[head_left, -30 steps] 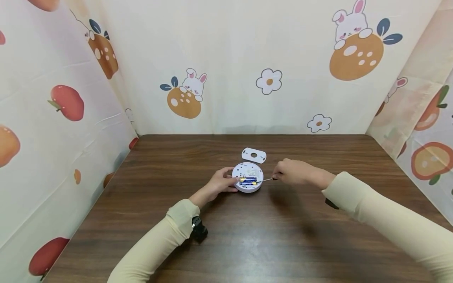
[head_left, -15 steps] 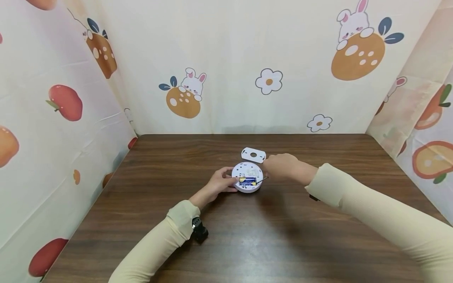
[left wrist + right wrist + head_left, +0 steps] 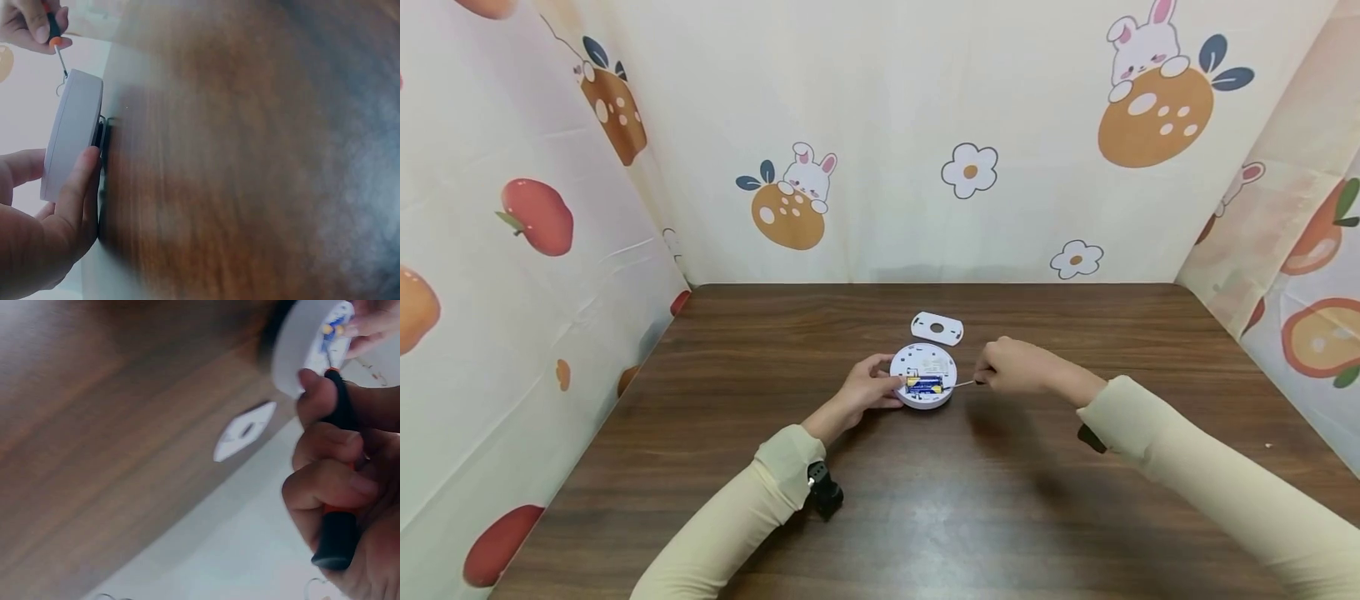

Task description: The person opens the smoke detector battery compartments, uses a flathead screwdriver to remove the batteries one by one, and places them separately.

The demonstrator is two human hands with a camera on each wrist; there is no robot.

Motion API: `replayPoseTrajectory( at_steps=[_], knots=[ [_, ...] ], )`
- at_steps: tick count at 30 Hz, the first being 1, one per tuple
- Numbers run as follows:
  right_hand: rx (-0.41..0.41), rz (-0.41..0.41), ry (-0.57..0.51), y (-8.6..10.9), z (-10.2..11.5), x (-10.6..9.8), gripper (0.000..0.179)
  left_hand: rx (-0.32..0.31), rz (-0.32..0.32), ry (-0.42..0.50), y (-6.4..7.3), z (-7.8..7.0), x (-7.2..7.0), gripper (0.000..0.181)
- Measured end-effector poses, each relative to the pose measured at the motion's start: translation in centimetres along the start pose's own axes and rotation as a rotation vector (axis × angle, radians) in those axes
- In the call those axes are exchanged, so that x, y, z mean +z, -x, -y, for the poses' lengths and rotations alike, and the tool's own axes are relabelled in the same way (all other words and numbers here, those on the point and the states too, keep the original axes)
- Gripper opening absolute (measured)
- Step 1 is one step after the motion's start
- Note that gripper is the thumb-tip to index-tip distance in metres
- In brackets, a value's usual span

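In the head view a round white smoke alarm (image 3: 932, 360) stands back up on the table, its battery side showing. Blue and yellow batteries (image 3: 923, 384) sit in its compartment. My left hand (image 3: 867, 388) grips the alarm's left side, thumb on top near the batteries and fingers around the rim. With curled fingers, my right hand (image 3: 1013, 365) holds a screwdriver (image 3: 340, 534) by its black and orange handle. The screwdriver's thin shaft (image 3: 962, 384) reaches left over the rim, its tip right at the batteries' right end. In the left wrist view the alarm's side (image 3: 72, 134) hides the batteries.
A flat white mounting plate (image 3: 946, 335) with a centre hole lies just behind the alarm. The brown wooden table (image 3: 760, 333) ends at a patterned curtain (image 3: 887, 225) behind and at both sides.
My right hand swings left and up close to the alarm, tilting the screwdriver, then returns right and lower. The tip stays near the batteries' right end. My left hand and the alarm stay nearly still.
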State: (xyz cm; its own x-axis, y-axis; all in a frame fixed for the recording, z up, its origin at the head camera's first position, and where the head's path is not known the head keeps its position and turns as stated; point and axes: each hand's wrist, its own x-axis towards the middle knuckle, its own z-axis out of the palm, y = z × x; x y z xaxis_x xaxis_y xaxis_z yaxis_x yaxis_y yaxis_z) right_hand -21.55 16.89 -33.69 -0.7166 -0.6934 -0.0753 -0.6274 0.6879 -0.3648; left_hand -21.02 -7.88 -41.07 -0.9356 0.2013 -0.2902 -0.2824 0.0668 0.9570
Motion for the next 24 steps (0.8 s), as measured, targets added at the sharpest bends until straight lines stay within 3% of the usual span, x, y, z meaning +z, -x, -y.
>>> replayPoseTrajectory(
  at_steps=[6,14,24],
  knots=[
    [-0.026,-0.071,-0.080,0.6,-1.8,1.6,0.020,-0.013,-0.015,0.012,0.0,-0.1,0.0,0.051],
    [-0.108,-0.171,-0.118,1.0,-3.5,3.3,0.017,-0.014,-0.025,0.017,0.0,0.1,0.0,0.052],
    [-0.133,-0.199,-0.234,1.0,-5.1,4.8,0.017,-0.022,-0.033,0.008,-0.1,0.0,0.1,0.052]
  ],
)
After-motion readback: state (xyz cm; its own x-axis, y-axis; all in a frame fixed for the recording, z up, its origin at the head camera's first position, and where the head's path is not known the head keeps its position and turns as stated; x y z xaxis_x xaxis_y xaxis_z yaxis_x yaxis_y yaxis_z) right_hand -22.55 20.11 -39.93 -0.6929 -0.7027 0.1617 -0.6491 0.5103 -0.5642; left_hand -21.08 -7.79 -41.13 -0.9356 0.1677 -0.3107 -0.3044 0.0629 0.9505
